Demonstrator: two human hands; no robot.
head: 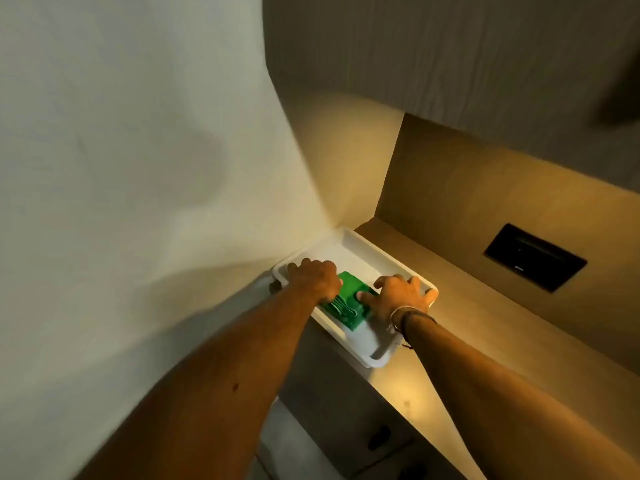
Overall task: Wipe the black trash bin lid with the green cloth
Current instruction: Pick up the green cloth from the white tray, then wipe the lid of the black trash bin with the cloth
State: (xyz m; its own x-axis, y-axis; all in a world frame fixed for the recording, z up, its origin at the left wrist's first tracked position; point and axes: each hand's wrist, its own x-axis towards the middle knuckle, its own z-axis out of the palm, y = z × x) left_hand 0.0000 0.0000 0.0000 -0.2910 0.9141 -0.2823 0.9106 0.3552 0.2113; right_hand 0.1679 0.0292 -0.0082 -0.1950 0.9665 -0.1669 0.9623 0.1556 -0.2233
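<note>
Head view: both hands are reaching into a white tray (377, 258), left hand (317, 277) and right hand (398, 297) lying spread, grip loose, on the green cloth (346, 299).

hands (317, 277): 2; green cloth (349, 303): 1; white tray (367, 249): 1; wristband (410, 315): 1

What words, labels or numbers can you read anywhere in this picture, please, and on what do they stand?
None can be read.
Green cloth in the white tray: pale marks, no letters.
Black wall panel: a faint pale mark, too small and blurred to read.
</note>
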